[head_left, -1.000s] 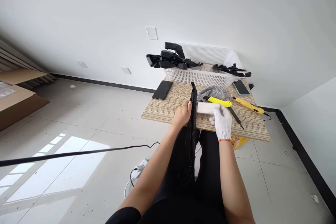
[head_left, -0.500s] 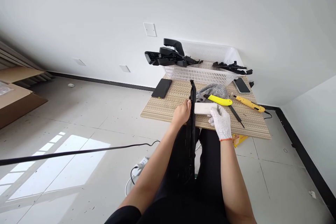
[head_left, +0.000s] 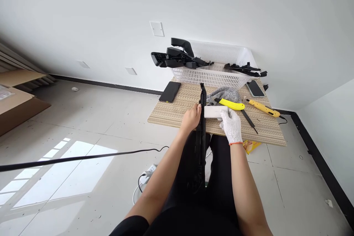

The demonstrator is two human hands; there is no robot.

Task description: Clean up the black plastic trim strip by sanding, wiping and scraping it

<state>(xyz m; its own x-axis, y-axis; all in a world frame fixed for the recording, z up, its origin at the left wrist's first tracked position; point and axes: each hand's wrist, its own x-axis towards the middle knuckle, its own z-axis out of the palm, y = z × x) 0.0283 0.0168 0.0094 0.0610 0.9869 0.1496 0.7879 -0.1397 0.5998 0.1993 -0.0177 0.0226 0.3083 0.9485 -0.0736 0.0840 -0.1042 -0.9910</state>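
The bare left hand [head_left: 191, 118] was clamped on a long, narrow black plastic part [head_left: 203, 127], which stood near-upright at the front edge of a rectangular wood-grain tabletop [head_left: 171, 113]; the thumb showed against the part, and the remaining fingertips were hard to make out. The lower section of the part extended below the tabletop between the person's legs, where its outline merged with the black trousers. The right hand [head_left: 231, 126], in a white knitted glove with an orange cuff edge, had thumb and fingers pinched on the right end of a white rectangular block [head_left: 212, 111]. The left end of the block lay at the side of the black part — contact could not be confirmed from this angle. Printing on a yellow packet [head_left: 251, 146] below the tabletop was too small to read, and the tabletop and right wrist partly hid the packet. Behind the block, a yellow-handled cutter [head_left: 232, 104] rested on a crumpled grey knitted cloth [head_left: 226, 93]; the block and glove covered part of the cloth. A yellow pen-shaped corded tool [head_left: 262, 108] lay farther right. At the rear, a white perforated plastic basket [head_left: 210, 78] held black moulded plastic pieces [head_left: 179, 57] — these overlapped, so individual shapes were difficult to separate. A brown cardboard box [head_left: 20, 108] was cut off at the left frame edge.
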